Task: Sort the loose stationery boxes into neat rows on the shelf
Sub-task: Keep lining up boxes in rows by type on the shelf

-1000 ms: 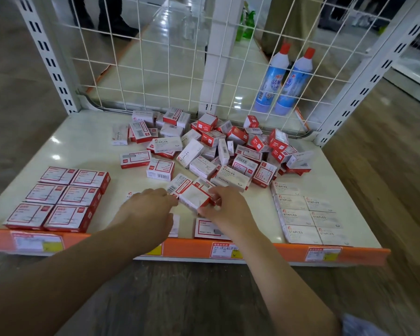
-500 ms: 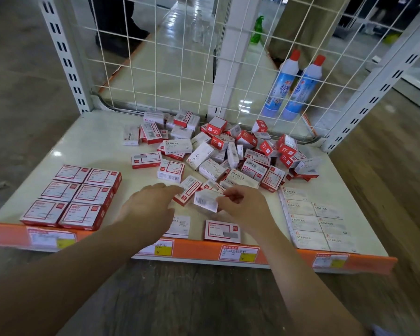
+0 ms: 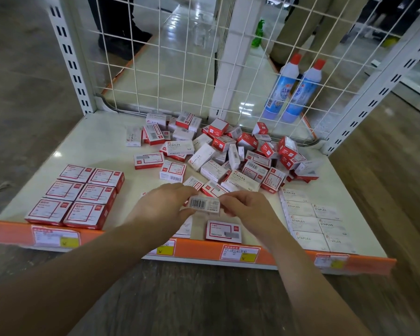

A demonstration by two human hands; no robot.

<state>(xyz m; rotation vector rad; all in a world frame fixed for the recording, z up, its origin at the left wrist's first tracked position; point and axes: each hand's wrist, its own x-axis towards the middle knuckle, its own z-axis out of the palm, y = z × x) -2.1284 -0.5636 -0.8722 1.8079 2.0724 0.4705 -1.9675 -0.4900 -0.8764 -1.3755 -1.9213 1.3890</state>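
Observation:
A small white box (image 3: 204,204) with a barcode facing up is held between both hands above the front middle of the cream shelf (image 3: 102,146). My left hand (image 3: 163,204) pinches its left end, my right hand (image 3: 247,206) pinches its right end. Under them, near the front edge, lies a red-and-white box (image 3: 223,231); another is mostly hidden by my left wrist. A loose pile of red and white stationery boxes (image 3: 228,154) fills the back middle. Neat red boxes (image 3: 75,197) sit front left, neat white staple boxes (image 3: 313,221) front right.
A white wire grid (image 3: 180,57) closes the back of the shelf between slotted uprights. Two blue bottles with red caps (image 3: 294,88) stand behind the grid at the right. An orange price strip (image 3: 199,251) with labels runs along the front edge. Somebody's legs stand beyond the grid.
The small box has been turned between my hands so its barcode face is up, and both hands now hold it by its ends. My view has tilted and moved closer to the shelf.

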